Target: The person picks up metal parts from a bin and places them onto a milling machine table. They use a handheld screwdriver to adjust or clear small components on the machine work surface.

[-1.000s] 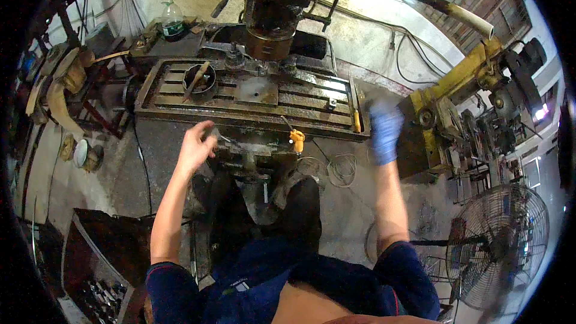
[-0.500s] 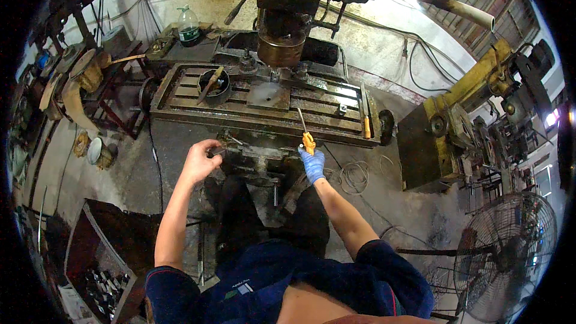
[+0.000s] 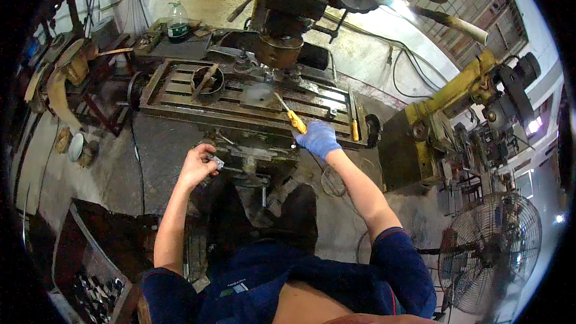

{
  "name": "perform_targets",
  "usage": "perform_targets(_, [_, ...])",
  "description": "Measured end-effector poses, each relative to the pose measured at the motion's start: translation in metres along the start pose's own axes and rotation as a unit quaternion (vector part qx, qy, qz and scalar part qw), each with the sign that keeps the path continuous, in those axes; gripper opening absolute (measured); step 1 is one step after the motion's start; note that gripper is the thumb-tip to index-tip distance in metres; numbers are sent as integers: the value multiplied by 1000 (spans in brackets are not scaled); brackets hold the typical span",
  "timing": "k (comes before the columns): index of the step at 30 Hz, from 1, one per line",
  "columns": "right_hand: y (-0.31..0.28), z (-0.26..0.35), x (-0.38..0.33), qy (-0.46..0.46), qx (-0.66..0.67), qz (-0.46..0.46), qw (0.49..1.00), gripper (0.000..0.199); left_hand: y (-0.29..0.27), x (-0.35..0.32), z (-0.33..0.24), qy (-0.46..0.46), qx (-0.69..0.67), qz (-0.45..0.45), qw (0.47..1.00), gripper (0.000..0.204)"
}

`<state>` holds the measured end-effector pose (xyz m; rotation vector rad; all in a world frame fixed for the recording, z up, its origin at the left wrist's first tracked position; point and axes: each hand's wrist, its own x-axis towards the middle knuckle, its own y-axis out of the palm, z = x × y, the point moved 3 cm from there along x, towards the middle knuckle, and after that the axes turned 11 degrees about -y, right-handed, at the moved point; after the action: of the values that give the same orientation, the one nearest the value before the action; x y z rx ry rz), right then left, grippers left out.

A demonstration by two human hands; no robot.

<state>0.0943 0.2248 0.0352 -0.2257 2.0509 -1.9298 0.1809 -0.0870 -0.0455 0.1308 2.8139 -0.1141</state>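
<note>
Left hand, bare: small metal block is being pinched, in front of the machine table. Right hand, blue-gloved: yellow air gun is being gripped, nozzle being pointed toward the table.

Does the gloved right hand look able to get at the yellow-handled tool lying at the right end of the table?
Probably yes: nothing seems to stand between the right hand and the yellow-handled tool close by, though that hand is busy gripping a yellow air gun.
</note>
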Motion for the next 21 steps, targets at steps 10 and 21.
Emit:
perform_targets(10, [-20, 6, 68, 30, 46, -39, 998, 46, -16, -18, -9, -24, -125, -65, 990, 15])
perform_targets(21, [-14, -11, -38, -88, 195, 33, 976, 58, 39, 22, -21, -88, -170, 6, 982, 6])
